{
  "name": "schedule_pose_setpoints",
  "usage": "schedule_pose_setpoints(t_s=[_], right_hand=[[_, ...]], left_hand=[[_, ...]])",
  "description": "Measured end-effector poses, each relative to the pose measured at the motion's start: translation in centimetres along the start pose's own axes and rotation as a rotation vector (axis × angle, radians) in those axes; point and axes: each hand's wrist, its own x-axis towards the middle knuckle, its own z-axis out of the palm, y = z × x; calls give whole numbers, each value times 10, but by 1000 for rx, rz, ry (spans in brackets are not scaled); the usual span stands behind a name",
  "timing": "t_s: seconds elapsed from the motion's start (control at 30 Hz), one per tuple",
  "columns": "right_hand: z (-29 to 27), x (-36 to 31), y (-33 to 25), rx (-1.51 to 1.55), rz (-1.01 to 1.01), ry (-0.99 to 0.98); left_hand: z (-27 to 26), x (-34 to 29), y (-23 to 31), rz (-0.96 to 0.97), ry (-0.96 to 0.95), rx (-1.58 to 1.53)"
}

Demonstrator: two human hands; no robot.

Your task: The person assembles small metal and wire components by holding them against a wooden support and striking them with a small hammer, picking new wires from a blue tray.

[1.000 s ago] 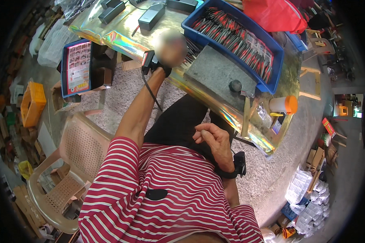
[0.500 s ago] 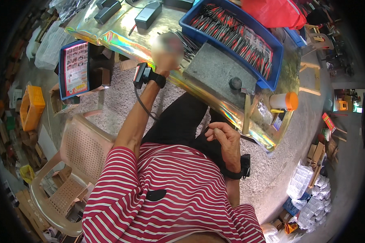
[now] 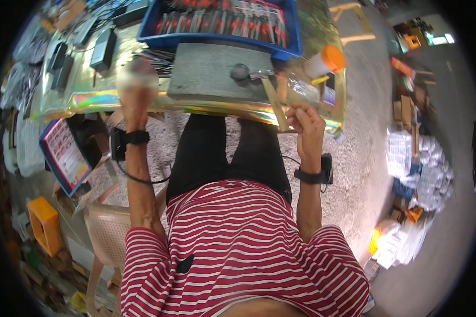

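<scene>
I sit at a table covered in shiny iridescent foil (image 3: 95,100). My left hand (image 3: 137,90) is raised at the table's front edge; it is blurred, so its fingers cannot be made out. A black band with a cable is strapped on that wrist. My right hand (image 3: 304,120) is at the front edge too, fingers curled around the near end of a wooden hammer handle (image 3: 272,100). The hammer's dark head (image 3: 240,71) rests on a grey stone slab (image 3: 211,74). The right wrist wears a black band as well.
A blue tray (image 3: 293,31) of several red-handled tools stands behind the slab. A white bottle with an orange cap (image 3: 325,61) lies at the right. Black boxes (image 3: 103,50) sit at the left. A plastic chair (image 3: 108,238), an orange crate (image 3: 45,224) and gravel floor surround me.
My right hand rose from my lap to the table edge and closed on the hammer handle. My left hand stayed near the table's front edge. The view swung to face the table squarely.
</scene>
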Motion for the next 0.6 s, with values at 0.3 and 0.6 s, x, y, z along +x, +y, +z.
schedule_pose_setpoints(t_s=[0.3, 0.6], right_hand=[[-50, 70, 67, -360, -80, 222], [-51, 104, 97, -647, -265, 200]], left_hand=[[9, -34, 42, -286, -113, -744], [37, -66, 73, -402, -287, -880]])
